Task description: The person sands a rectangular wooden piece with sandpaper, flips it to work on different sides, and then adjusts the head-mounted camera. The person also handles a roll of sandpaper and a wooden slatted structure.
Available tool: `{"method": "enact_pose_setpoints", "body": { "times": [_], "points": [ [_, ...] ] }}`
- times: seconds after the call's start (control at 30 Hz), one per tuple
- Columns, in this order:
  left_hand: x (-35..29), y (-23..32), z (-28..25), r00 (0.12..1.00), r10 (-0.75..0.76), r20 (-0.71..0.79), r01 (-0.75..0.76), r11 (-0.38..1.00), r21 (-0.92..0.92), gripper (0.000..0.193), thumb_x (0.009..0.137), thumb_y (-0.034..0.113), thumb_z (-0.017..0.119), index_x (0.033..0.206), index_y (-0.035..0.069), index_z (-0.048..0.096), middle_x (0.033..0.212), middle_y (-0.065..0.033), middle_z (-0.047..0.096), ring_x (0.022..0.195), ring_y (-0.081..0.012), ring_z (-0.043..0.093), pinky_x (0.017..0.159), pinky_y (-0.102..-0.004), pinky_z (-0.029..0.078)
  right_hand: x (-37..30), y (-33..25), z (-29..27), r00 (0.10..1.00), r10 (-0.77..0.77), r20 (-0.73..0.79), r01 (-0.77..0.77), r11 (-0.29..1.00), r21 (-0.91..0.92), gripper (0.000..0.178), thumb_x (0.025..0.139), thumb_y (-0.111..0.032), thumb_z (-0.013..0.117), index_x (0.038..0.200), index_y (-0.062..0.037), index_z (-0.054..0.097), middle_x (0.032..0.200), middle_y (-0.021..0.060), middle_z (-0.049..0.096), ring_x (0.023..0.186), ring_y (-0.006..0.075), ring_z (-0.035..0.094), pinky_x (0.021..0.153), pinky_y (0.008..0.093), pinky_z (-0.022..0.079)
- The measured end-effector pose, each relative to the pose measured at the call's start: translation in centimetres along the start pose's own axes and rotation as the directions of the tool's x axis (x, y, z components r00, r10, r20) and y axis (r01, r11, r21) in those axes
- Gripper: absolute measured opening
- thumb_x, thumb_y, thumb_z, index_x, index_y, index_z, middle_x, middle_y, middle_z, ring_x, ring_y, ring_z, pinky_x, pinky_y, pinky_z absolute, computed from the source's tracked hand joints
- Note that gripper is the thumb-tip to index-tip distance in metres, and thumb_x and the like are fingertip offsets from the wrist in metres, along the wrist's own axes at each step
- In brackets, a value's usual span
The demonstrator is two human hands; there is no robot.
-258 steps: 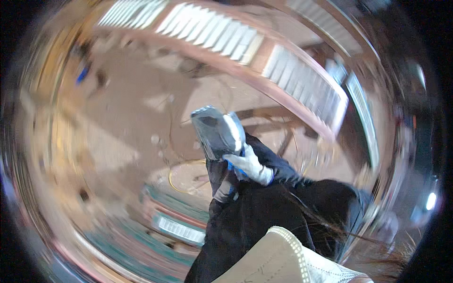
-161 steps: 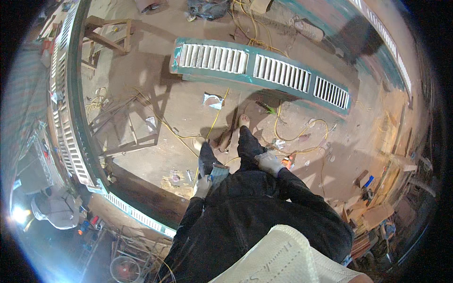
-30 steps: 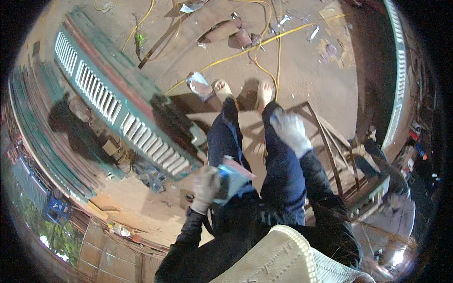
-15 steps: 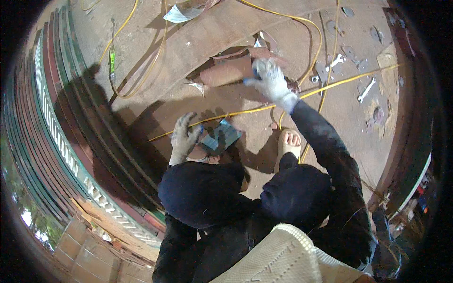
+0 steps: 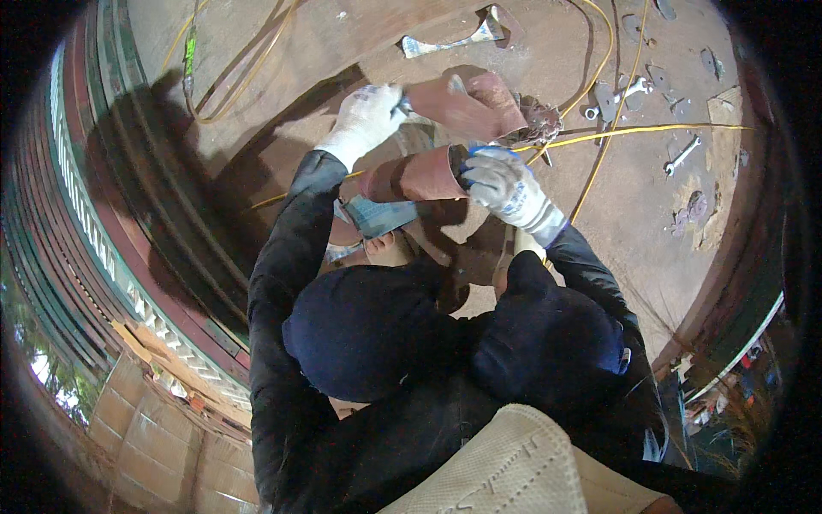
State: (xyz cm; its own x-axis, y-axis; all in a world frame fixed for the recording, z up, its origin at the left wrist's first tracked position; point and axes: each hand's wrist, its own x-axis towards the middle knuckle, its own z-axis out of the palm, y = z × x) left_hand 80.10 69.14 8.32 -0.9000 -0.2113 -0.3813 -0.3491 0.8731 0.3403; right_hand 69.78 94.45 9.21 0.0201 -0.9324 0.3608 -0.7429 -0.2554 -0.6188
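Note:
My left hand (image 5: 368, 120), in a whitish work glove, is closed on the left edge of a curled reddish-brown sheet (image 5: 458, 110) that looks like sandpaper. My right hand (image 5: 512, 190), gloved in white and blue, has its fingers closed at the right end of a rolled reddish-brown sandpaper piece (image 5: 419, 176). This roll lies nearer to me than the other sheet. Below it, by my left foot, rests a blue-grey printed piece (image 5: 381, 216). A tangled, fibrous dark clump (image 5: 539, 122) lies just beyond my right hand.
Yellow cable (image 5: 634, 131) crosses the floor beyond my hands. Two wrenches (image 5: 682, 157) and several worn discs (image 5: 692, 208) lie on the right. A torn printed scrap (image 5: 454, 38) is farther off. Long stacked metal bars (image 5: 128, 197) line the left side.
My left hand has reached forward and taken the curled sheet. The right hand has drawn back toward me and closed on the rolled piece. Both sandpaper pieces are now apart from each other.

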Motion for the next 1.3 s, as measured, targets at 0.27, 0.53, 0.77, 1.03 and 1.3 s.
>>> {"method": "enact_pose_setpoints", "body": {
  "times": [0.27,0.53,0.77,1.03,1.3],
  "points": [
    [-2.9,-2.3,-1.7,0.950,-0.227,-0.216,0.198,0.969,-0.149,0.031,0.086,0.027,0.051,0.110,0.009,0.058,0.094,-0.0182,0.063,0.090,-0.0361,0.060,0.078,-0.0455,0.046,2.2,-1.0,-3.0,0.881,0.413,0.230,-0.418,0.908,-0.025,0.084,0.062,-0.054,0.073,0.131,-0.0144,0.045,0.112,0.0145,0.059,0.100,0.0314,0.056,0.102,0.0442,0.030],
    [-4.7,-5.0,-5.0,0.828,-0.394,-0.400,0.378,0.918,-0.121,0.028,0.088,0.030,0.050,0.108,0.012,0.061,0.098,-0.0167,0.064,0.094,-0.0353,0.060,0.081,-0.0438,0.047,0.4,0.1,-1.3,0.940,0.292,0.178,-0.326,0.921,0.214,0.054,0.063,-0.039,0.076,0.104,-0.0071,0.063,0.096,0.0102,0.054,0.091,0.0303,0.051,0.083,0.0399,0.036],
    [-7.5,-7.7,-7.6,0.687,-0.343,-0.641,0.352,0.928,-0.118,0.030,0.087,0.028,0.052,0.104,0.006,0.062,0.095,-0.0175,0.064,0.090,-0.0354,0.061,0.080,-0.0420,0.048,3.4,-0.6,-5.6,0.835,0.186,0.518,-0.525,0.550,0.649,0.045,0.066,-0.027,0.077,0.102,-0.0064,0.061,0.102,0.0108,0.056,0.099,0.0220,0.051,0.088,0.0352,0.039],
    [-7.9,-7.1,-9.7,0.691,-0.344,-0.636,0.287,0.938,-0.196,0.029,0.087,0.029,0.053,0.103,0.007,0.064,0.100,-0.0162,0.064,0.094,-0.0334,0.061,0.081,-0.0397,0.048,5.5,1.2,-3.7,0.684,0.606,0.406,-0.683,0.727,0.066,0.039,0.087,-0.039,0.053,0.093,-0.0025,0.064,0.077,0.0183,0.061,0.075,0.0376,0.059,0.070,0.0410,0.046],
    [-9.6,-8.5,-11.2,0.548,-0.451,-0.704,0.518,0.844,-0.138,0.029,0.084,0.027,0.055,0.104,0.007,0.064,0.093,-0.0168,0.065,0.090,-0.0342,0.062,0.078,-0.0410,0.049,5.0,0.9,-0.8,0.820,0.487,0.299,-0.567,0.762,0.313,0.049,0.073,-0.037,0.072,0.112,-0.0095,0.060,0.098,0.0119,0.056,0.087,0.0290,0.057,0.075,0.0365,0.046]
  ]
}}
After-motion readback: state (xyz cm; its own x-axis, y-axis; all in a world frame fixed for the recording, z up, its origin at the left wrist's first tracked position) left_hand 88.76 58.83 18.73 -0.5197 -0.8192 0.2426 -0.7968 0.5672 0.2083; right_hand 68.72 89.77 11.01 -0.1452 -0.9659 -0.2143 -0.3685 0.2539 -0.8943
